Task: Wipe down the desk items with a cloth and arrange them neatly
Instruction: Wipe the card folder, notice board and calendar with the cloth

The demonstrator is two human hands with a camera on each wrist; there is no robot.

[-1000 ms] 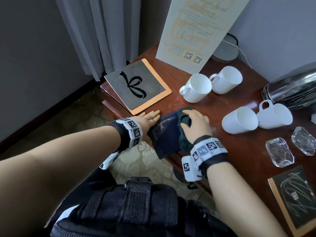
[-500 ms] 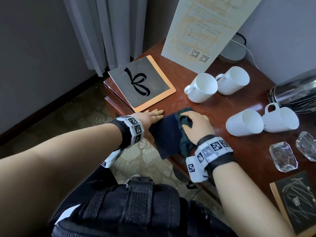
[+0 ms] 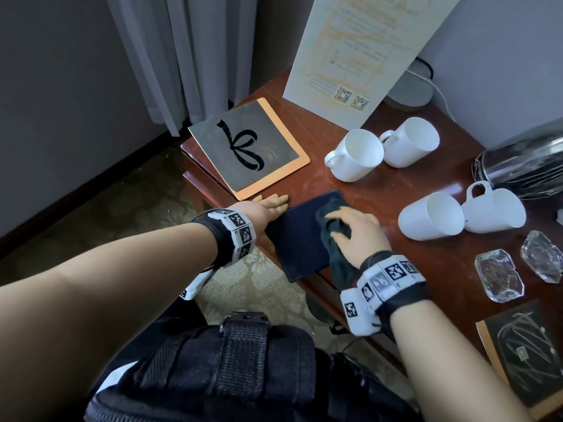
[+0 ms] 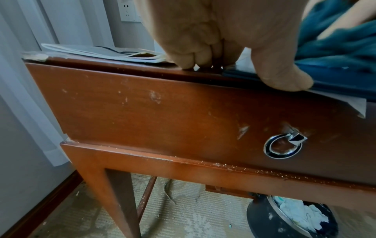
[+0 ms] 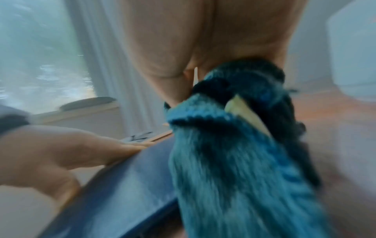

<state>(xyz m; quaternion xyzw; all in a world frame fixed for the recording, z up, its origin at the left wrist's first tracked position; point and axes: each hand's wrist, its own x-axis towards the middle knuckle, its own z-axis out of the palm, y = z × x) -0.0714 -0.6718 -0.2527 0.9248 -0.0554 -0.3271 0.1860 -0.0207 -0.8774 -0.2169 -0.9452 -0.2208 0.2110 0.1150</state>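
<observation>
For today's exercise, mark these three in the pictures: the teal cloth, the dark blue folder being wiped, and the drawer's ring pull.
teal cloth (image 3: pixel 330 217), head view: bunched part under the fingers.
dark blue folder (image 3: pixel 300 239), head view: bare middle of the cover.
ring pull (image 4: pixel 282 147), left wrist view: the metal loop.

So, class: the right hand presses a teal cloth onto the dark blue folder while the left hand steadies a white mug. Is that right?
Not quite. The left hand steadies the dark blue folder at its left edge, not a mug; the head view shows this. The right hand does press the teal cloth onto that folder.
</observation>
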